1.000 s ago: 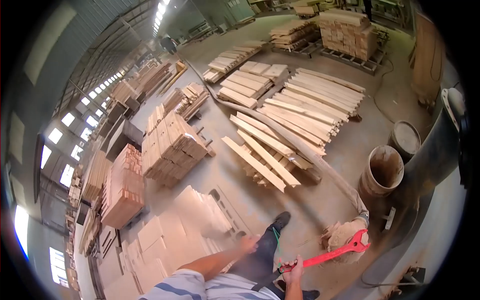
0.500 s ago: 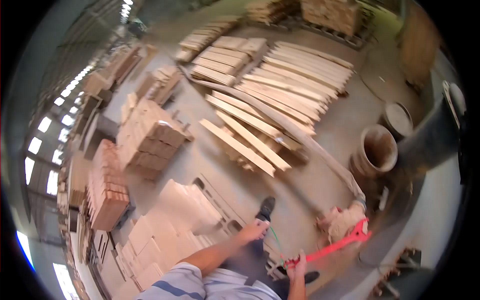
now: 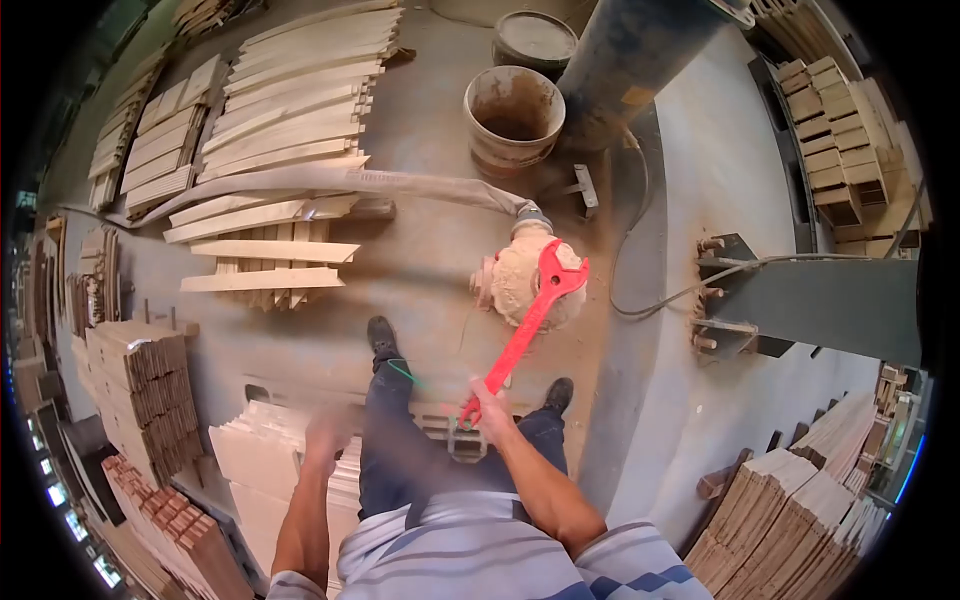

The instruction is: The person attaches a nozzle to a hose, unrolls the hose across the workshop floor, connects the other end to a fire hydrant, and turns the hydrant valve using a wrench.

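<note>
My right hand [image 3: 489, 411] is closed round the lower end of a large red wrench [image 3: 524, 335]. The open jaw of the wrench points away from me and overlaps a dusty, tan-covered hydrant-like fitting [image 3: 520, 280] in view. From the top of this fitting a flat hose [image 3: 420, 184] runs left. A thin green cord [image 3: 403, 371] shows between my legs and the wrench. On the left, my left hand [image 3: 331, 428] is smeared by motion above pale stacked boards [image 3: 255, 455]; its fingers cannot be made out.
Long wooden strips [image 3: 300, 90] lie at the upper left. A dusty bucket [image 3: 513, 118] and a lidded drum [image 3: 535, 40] stand beside a thick dark pipe [image 3: 640, 60]. A grey steel beam [image 3: 830, 305] and a cable are at the right, with stacked planks [image 3: 780, 510] lower right.
The view has swung to the right, bringing the steel beam and right-hand stacks into sight. My left hand has moved off the green cord's end. The wrench remains in my right hand.
</note>
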Available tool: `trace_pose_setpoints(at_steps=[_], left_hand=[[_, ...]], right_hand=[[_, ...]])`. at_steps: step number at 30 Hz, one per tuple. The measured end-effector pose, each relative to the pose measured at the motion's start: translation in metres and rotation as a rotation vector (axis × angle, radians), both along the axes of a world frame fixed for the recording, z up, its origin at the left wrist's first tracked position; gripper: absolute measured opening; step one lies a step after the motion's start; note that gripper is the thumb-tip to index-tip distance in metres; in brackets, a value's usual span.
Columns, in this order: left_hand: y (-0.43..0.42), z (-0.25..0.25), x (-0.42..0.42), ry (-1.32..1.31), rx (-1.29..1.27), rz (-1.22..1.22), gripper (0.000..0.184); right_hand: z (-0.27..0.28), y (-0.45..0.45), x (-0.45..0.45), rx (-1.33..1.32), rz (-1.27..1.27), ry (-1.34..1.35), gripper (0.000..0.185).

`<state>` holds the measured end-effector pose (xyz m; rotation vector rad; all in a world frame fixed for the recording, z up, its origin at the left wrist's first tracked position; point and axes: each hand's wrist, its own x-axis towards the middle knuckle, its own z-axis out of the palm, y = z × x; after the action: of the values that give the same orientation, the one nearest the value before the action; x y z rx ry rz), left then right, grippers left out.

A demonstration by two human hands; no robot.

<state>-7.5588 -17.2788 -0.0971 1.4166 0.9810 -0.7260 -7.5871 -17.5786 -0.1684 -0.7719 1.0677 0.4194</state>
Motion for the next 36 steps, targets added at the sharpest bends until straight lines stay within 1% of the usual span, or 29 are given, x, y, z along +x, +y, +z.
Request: trace_pose_setpoints(at_steps=[2,3,4,5,6,7,8,9,10,11,14,16,17,18,20,23,25,26,29,30,32,33,34,35,36], left_hand=[[-0.007,-0.003,-0.011,-0.062,-0.034,0.115,0.018],[-0.014,0.002,-0.009,-0.005,0.019,-0.029,0.019],[-0.008,-0.009,-0.018,-0.071,0.018,-0.096,0.017],[-0.003,-0.020,-0.028,-0.139,0.019,-0.159,0.019],[0.000,-0.030,-0.040,-0.209,0.022,-0.218,0.023],[-0.014,-0.016,-0.031,-0.032,0.086,-0.121,0.033],[-0.026,-0.005,-0.025,-0.015,0.143,-0.086,0.041],[-0.025,-0.002,-0.027,-0.042,0.153,-0.068,0.042],[-0.026,-0.002,-0.027,-0.061,0.145,-0.073,0.042],[-0.023,-0.002,-0.026,-0.085,0.154,-0.060,0.042],[-0.012,0.001,-0.029,-0.088,0.135,-0.015,0.040],[-0.003,0.001,-0.031,-0.081,0.147,-0.037,0.048],[0.002,-0.001,-0.035,-0.083,0.145,-0.035,0.048],[0.007,-0.004,-0.039,-0.190,0.221,-0.191,0.048],[0.013,-0.007,-0.042,-0.297,0.294,-0.346,0.048],[0.020,-0.013,-0.044,-0.199,0.280,-0.277,0.047],[0.028,-0.035,-0.054,-0.262,0.273,-0.349,0.047],[0.029,-0.038,-0.056,-0.284,0.270,-0.372,0.047],[0.030,-0.042,-0.061,-0.427,0.393,-0.386,0.043],[0.029,-0.034,-0.056,-0.376,0.354,-0.329,0.043],[0.034,-0.037,-0.058,-0.329,0.312,-0.271,0.043],[0.041,-0.040,-0.061,-0.351,0.393,-0.355,0.042],[0.041,-0.042,-0.067,-0.186,0.357,-0.185,0.040],[0.039,-0.036,-0.069,-0.033,0.334,0.006,0.038],[0.046,-0.043,-0.083,-0.092,0.362,0.029,0.034]], right_hand=[[-0.003,-0.005,-0.003,0.015,0.015,0.008,0.028],[-0.008,-0.009,-0.005,0.062,0.027,0.008,0.026],[-0.029,-0.008,-0.013,0.029,-0.008,-0.001,0.023],[-0.015,-0.008,-0.004,0.061,0.034,-0.030,0.025],[-0.011,-0.009,0.003,0.186,0.018,-0.016,0.028],[-0.018,-0.008,0.007,0.161,0.003,-0.036,0.030],[-0.016,-0.009,0.007,0.144,0.004,-0.072,0.030],[-0.009,-0.013,0.008,0.142,0.056,-0.089,0.028],[-0.023,-0.010,0.004,0.078,-0.010,-0.133,0.028],[-0.031,-0.013,0.003,0.074,-0.039,-0.118,0.027],[-0.014,-0.014,0.012,0.059,-0.014,-0.090,0.027],[-0.010,-0.014,0.014,0.087,-0.016,-0.090,0.027],[-0.009,-0.016,0.015,0.090,0.002,-0.100,0.026],[-0.008,-0.017,0.014,0.091,0.019,-0.108,0.025],[-0.016,-0.019,0.010,0.086,0.015,-0.119,0.024],[-0.021,-0.019,0.008,0.063,-0.006,-0.144,0.024],[-0.021,-0.021,0.006,0.037,-0.021,-0.151,0.024],[-0.022,-0.021,0.006,0.046,0.000,-0.161,0.024],[-0.017,-0.021,0.006,0.056,0.028,-0.166,0.023],[-0.013,-0.021,0.006,0.059,0.036,-0.161,0.022],[-0.027,-0.020,0.003,0.034,0.026,-0.172,0.022],[-0.025,-0.019,0.003,0.008,0.015,-0.177,0.021],[-0.024,-0.016,0.006,0.001,0.020,-0.174,0.021],[-0.006,-0.009,0.016,0.004,0.051,-0.120,0.020],[0.008,-0.014,0.013,-0.007,0.085,-0.055,0.018]])
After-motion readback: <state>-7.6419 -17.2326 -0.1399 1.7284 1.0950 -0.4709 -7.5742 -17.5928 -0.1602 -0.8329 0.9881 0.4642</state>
